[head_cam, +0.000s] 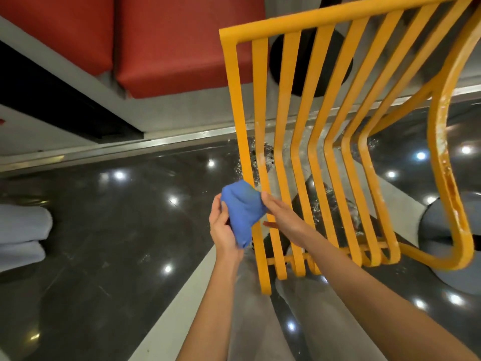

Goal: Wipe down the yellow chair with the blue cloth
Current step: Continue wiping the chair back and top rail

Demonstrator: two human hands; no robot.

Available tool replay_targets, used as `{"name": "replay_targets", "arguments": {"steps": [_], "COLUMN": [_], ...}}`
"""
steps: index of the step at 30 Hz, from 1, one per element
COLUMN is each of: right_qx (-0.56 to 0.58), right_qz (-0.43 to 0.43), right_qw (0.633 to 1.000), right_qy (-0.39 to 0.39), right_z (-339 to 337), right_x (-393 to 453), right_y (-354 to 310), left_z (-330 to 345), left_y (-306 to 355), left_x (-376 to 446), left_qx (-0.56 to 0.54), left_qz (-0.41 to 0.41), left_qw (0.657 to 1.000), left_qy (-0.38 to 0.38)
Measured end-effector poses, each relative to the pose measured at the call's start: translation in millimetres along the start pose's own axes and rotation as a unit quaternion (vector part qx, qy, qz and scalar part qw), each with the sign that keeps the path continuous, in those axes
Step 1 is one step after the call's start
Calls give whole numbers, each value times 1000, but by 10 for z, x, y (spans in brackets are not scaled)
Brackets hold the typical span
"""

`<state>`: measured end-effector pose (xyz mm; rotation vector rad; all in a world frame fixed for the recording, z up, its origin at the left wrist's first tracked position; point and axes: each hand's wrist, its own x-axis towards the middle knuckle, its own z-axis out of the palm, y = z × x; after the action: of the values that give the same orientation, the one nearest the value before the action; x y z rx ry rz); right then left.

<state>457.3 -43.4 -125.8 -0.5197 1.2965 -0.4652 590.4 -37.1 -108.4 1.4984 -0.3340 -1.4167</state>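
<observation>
The yellow chair (335, 142) is a slatted metal one, filling the centre and right of the head view, its seat slats reaching down to the lower middle. White marks and chipped paint show on its right frame. The blue cloth (243, 212) is bunched up just left of the chair's leftmost slat. My left hand (223, 227) grips the cloth from below and left. My right hand (281, 217) lies over the left slats, its thumb touching the cloth's right side and its fingers partly hidden behind a slat.
A red padded bench (166, 43) runs along the top left. Glossy dark floor (104, 230) with light reflections lies below. A round dark table base (309, 61) sits behind the chair back, a grey round base (447, 238) at the right. Pale rolled fabric (20, 235) is at the left edge.
</observation>
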Motion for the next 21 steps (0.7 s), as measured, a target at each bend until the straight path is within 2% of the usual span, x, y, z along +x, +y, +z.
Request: {"name": "replay_targets", "arguments": {"steps": [2,4,6,10,12,14,16,18,19,21], "right_qx": [89,169,193,216,256,274,234,129,62,-72], "right_qz": [4,-10,-53,-145,-195,-240,-331,-470,-528,-590], "right_qw": [994,983,977,965,946,927,903,853,820,759], "right_qy": [-58,-73,-72,-20,25,85,142,187,211,265], "right_z": [53,61,76,151,128,25,-122,-241,-268,-294], "right_x": [7,31,23,-45,-63,-51,-40,-36,-23,109], "right_y": [-77,-149,-271,-752,-1091,-1486,-1919,-2346,-2546,-2865], "left_z": [158,312,478,765,895,1034,1198,1355,1421,1519], "left_y": [158,285,410,713,928,1147,1376,1537,1580,1616], "left_x": [41,97,170,377,509,711,920,1077,1134,1237], "left_qx": [8,14,9,-17,55,157,220,253,274,303], "left_qz": [13,21,16,47,125,205,264,310,336,378], "left_qw": [999,998,995,990,981,955,921,891,877,860], "left_qy": [-35,-62,-95,-133,-137,-145,-185,-215,-208,-163]}}
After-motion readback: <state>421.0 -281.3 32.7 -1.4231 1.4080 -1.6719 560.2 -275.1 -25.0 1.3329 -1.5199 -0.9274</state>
